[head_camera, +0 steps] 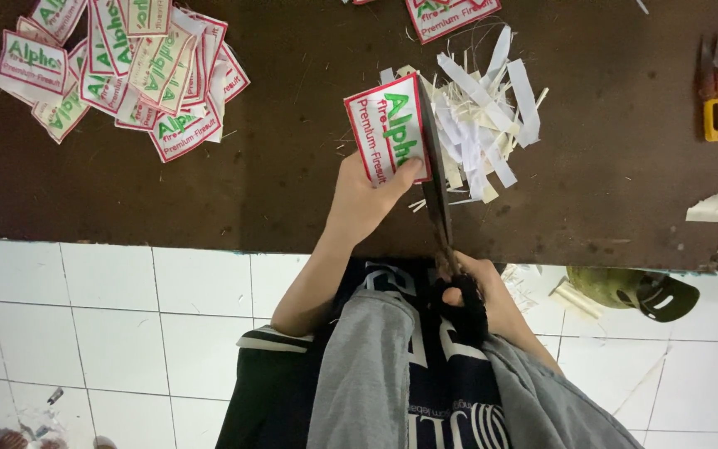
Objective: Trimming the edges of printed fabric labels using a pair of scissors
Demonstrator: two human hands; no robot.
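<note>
The left hand (pixel 367 195) pinches a label (pixel 388 129), the right hand (pixel 479 291) grips scissors (pixel 438 199) — blades run close to the thumb, so a slip may nick it.

White label (pixel 390 127) (red border, green lettering), white scraps (pixel 482 125), dark brown table (pixel 292 191).

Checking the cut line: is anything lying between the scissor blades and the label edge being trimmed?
Nothing visible does. The scissors in the right hand run right along the edge of the label held by the left hand; the paper strips lie beside.
</note>
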